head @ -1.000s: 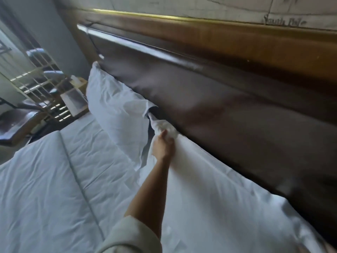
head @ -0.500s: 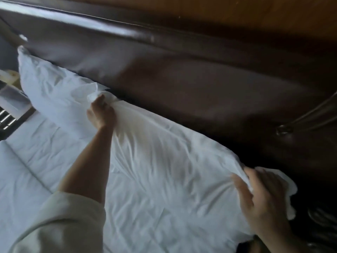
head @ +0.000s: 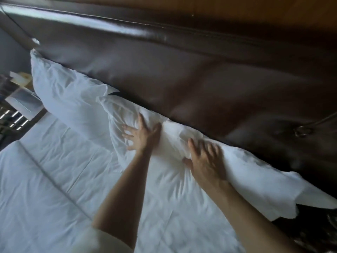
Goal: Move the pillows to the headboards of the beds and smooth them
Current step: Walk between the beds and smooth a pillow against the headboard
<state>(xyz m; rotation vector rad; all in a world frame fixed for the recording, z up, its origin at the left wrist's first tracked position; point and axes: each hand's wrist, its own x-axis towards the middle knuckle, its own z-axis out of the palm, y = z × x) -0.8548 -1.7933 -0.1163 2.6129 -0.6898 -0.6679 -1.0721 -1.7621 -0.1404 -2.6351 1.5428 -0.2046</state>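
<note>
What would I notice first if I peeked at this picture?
Two bare hands, the left hand and the right hand, press flat with fingers spread on a white pillow in the middle. Behind it, a big shiny dark brown headboard runs across the top. A second white pillow sits against it at the left.

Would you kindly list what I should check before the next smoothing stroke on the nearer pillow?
1. Nearer pillow against the headboard: ok.
2. Farther pillow against the headboard: ok.
3. Left hand and right hand flat on the nearer pillow: ok.
4. Nearer pillow free of creases: not ok, wrinkled around the hands.
5. Its right-end flap neat: not ok, loose and crumpled.
</note>
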